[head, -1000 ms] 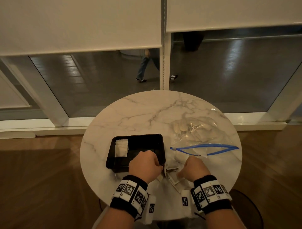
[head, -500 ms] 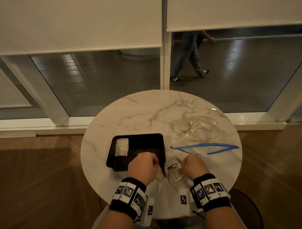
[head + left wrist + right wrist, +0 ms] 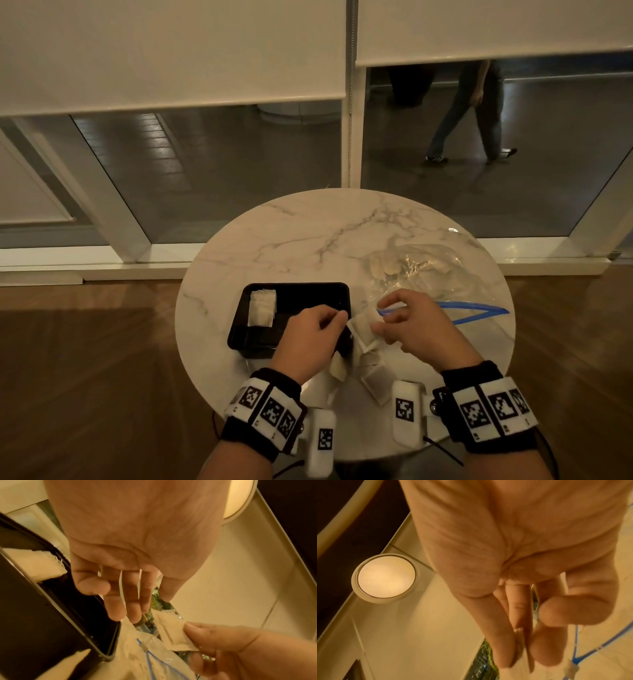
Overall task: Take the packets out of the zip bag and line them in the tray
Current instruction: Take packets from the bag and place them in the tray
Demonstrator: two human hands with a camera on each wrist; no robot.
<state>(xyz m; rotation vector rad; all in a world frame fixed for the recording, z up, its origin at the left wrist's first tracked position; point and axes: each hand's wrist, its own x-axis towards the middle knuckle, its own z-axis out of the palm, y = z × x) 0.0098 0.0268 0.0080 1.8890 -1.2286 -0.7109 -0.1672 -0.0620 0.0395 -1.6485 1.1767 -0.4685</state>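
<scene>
Both hands have come up off the table since a moment ago, when they were low down among the loose packets near the edge. Now the right hand [image 3: 416, 325] pinches one small packet [image 3: 363, 329] between thumb and fingers and holds it in the air, just beside the right end of the tray [image 3: 337, 291]. The left hand [image 3: 310, 339] is right next to it with its fingers loosely curled; from the left wrist view it holds nothing, and its fingertips [image 3: 118, 614] hang over the tray's edge. I think this means one more packet is about to go into the tray, maybe passed to the left hand first. So far the black tray has only a small white stack of packets [image 3: 262, 307] at its left end, so most of the job is still to do. A few more packets [image 3: 376, 382] lie loose on the table near the wrists. The zip bag [image 3: 421, 270] lies open on the right side, its blue zip [image 3: 479, 313] spread wide, with more packets showing inside. The table [image 3: 308, 233] is round and white with grey marble lines. Around it is a brown wood floor. Behind it are big windows with pale blinds pulled halfway down, and a person [image 3: 476, 113] is walking past outside.
</scene>
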